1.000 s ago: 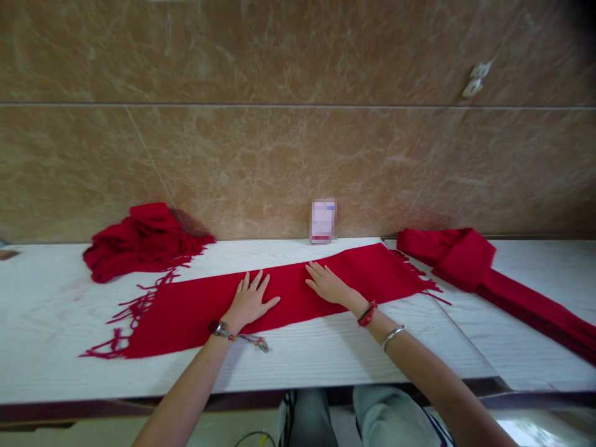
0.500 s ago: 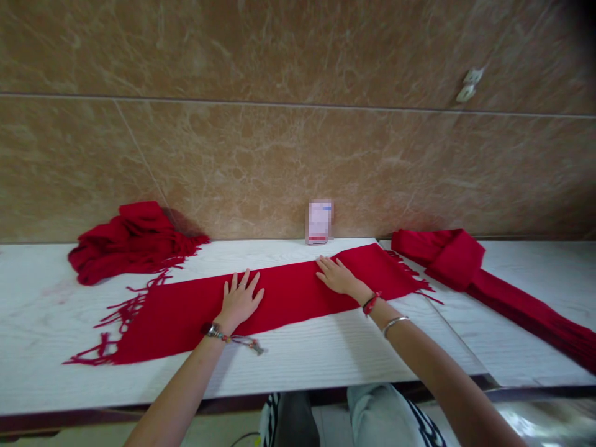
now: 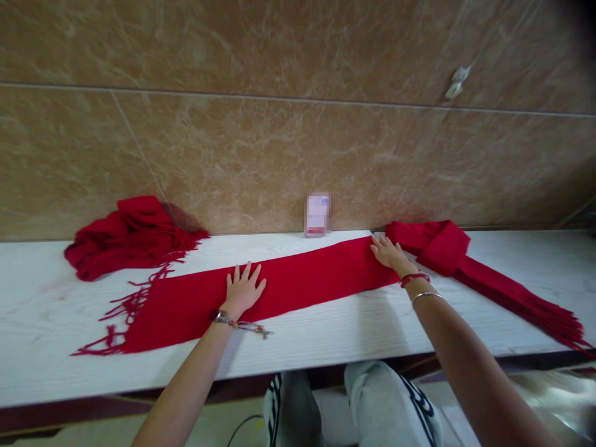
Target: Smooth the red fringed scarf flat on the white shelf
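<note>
A red scarf (image 3: 302,282) is spread long and flat across the white table, its left fringe loose and tangled. My left hand (image 3: 243,290) lies on the scarf left of its middle, fingers spread. Over at the scarf's right end rests my right hand (image 3: 392,256), flat with its fingers stretched out; hand and wrist cover most of the fringe there. Neither hand grips anything.
A crumpled red scarf (image 3: 125,239) is heaped at the back left against the wall. On the right lies another red scarf (image 3: 447,251), folded over itself. A small blurred box (image 3: 317,214) stands by the wall. The white table (image 3: 326,338) has its edge near my knees.
My right hand has slid to the right along the scarf, from past its middle to its right end. My left hand stays on the same part. The view has shifted slightly.
</note>
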Demonstrator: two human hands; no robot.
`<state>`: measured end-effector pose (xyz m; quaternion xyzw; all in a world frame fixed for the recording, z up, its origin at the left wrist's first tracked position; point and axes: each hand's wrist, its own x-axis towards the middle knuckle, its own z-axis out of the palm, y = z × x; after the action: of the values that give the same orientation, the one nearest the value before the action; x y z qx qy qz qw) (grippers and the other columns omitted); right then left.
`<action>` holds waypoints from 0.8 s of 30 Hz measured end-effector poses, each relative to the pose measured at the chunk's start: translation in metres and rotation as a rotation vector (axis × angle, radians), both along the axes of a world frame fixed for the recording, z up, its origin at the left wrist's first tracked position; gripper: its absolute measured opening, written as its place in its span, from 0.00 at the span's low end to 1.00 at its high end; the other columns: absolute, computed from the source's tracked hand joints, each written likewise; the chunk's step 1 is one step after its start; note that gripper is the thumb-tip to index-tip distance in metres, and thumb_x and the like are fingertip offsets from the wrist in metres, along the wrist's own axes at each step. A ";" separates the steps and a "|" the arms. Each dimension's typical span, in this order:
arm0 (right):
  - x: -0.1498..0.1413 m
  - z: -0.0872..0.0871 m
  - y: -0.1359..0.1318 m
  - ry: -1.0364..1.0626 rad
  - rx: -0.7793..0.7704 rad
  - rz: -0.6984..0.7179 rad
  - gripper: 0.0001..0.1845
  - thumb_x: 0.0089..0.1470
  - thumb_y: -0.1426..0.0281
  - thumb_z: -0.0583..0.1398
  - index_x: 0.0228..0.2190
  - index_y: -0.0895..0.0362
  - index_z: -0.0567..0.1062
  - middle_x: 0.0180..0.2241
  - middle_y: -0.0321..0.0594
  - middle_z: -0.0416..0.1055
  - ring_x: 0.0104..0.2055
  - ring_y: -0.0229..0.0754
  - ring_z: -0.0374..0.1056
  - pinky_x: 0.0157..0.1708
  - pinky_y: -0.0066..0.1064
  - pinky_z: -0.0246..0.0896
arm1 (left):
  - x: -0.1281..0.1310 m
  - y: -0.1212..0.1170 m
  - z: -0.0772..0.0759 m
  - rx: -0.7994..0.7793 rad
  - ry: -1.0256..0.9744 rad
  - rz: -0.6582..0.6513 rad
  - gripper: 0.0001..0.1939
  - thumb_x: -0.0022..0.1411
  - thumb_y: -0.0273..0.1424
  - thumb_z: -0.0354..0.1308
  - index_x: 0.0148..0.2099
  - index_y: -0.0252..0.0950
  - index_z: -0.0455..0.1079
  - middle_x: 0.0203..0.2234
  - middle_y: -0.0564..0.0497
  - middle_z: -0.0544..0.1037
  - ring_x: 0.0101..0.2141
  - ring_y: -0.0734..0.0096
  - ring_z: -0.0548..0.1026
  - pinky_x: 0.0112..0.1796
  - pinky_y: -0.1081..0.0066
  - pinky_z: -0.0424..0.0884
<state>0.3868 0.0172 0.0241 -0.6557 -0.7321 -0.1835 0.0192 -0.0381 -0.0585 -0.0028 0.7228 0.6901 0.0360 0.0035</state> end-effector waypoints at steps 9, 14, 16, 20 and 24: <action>-0.156 -0.017 -0.065 0.220 -0.127 0.680 0.26 0.61 0.63 0.45 0.58 0.58 0.53 0.61 0.49 0.49 0.62 0.48 0.42 0.56 0.48 0.46 | 0.002 0.005 0.002 -0.041 -0.048 -0.001 0.29 0.63 0.46 0.36 0.64 0.43 0.46 0.63 0.48 0.45 0.60 0.42 0.43 0.54 0.44 0.45; -0.175 -0.032 -0.082 0.266 -0.194 0.708 0.23 0.60 0.66 0.47 0.56 0.58 0.59 0.59 0.48 0.53 0.61 0.48 0.47 0.57 0.48 0.43 | 0.002 0.004 0.000 -0.017 -0.065 -0.003 0.29 0.63 0.46 0.37 0.64 0.44 0.47 0.63 0.48 0.46 0.60 0.42 0.44 0.54 0.44 0.45; -0.173 -0.034 -0.080 0.319 -0.180 0.699 0.22 0.60 0.67 0.48 0.55 0.59 0.61 0.58 0.48 0.55 0.60 0.47 0.49 0.57 0.47 0.44 | 0.002 0.003 0.000 0.005 -0.064 -0.011 0.28 0.63 0.45 0.38 0.63 0.43 0.49 0.62 0.46 0.47 0.59 0.41 0.45 0.53 0.43 0.46; -0.171 -0.034 -0.078 0.460 -0.116 0.730 0.18 0.57 0.70 0.52 0.48 0.61 0.69 0.51 0.49 0.66 0.55 0.45 0.59 0.55 0.44 0.49 | 0.004 0.000 0.005 0.203 -0.037 -0.131 0.23 0.63 0.37 0.44 0.58 0.36 0.59 0.57 0.38 0.57 0.56 0.43 0.54 0.51 0.45 0.53; -0.171 -0.025 -0.088 0.578 -0.067 0.851 0.15 0.54 0.70 0.55 0.43 0.60 0.72 0.43 0.47 0.72 0.47 0.42 0.65 0.51 0.38 0.56 | 0.012 0.003 0.011 0.288 -0.046 -0.326 0.14 0.63 0.30 0.44 0.47 0.34 0.67 0.44 0.43 0.69 0.44 0.63 0.68 0.46 0.66 0.64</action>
<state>0.2163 -0.0709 -0.0009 -0.3237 -0.9044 0.0527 0.2728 -0.0262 -0.0554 0.0086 0.8167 0.5518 0.1495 -0.0783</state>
